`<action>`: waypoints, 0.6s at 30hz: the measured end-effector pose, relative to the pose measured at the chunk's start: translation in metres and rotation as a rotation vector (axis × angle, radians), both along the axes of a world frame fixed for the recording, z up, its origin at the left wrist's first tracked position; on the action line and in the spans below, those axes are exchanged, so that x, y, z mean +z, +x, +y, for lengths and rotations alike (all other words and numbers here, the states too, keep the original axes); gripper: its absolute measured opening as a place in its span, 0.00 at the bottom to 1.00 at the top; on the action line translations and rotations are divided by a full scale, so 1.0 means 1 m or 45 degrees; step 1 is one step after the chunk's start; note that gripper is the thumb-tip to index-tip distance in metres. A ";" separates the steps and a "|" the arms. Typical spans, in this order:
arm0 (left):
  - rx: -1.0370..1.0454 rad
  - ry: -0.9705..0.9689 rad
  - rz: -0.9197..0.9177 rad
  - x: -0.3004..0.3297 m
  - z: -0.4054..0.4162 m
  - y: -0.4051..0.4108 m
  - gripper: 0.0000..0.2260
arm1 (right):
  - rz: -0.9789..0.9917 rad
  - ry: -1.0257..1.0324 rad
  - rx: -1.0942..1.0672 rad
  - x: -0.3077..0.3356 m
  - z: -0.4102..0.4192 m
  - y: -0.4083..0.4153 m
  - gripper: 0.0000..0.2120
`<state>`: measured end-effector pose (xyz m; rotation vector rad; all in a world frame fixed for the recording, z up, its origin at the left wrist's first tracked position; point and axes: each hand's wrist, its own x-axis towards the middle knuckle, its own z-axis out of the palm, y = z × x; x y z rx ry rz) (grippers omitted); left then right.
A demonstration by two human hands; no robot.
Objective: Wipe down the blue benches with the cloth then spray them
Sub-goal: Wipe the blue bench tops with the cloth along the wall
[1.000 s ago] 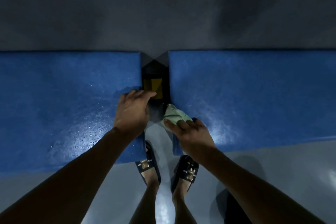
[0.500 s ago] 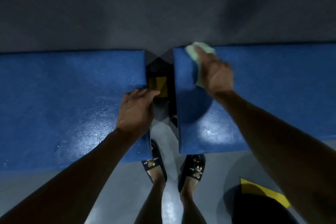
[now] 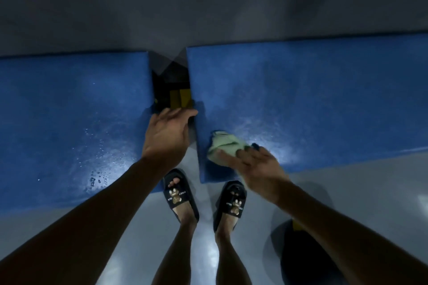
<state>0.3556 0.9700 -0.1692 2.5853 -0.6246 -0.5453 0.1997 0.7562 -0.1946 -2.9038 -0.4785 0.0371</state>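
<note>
Clearly the two blue benches are the solid part of this: the left bench (image 3: 69, 118) and the right bench (image 3: 312, 99) are broad flat slabs with square edges and a fine pebbled coating, set end to end with a dark gap (image 3: 170, 85) between them. Both tops shine in patches, and the left one carries beads of water, so I'd expect them slick under a palm. They look rigid and need no holding. The left hand (image 3: 165, 136) lies flat with fingers extended over the gap, at the inner corner of the left bench, holding nothing. The right hand (image 3: 254, 164) presses the cloth (image 3: 223, 147) onto the near left corner of the right bench. That pale green cloth is bunched, soft and light, probably damp; bunched under the fingers seems the best hold.
</note>
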 end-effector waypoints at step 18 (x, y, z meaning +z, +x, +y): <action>0.063 0.089 0.052 0.014 -0.011 -0.069 0.20 | 0.109 0.023 -0.013 0.001 -0.054 -0.043 0.35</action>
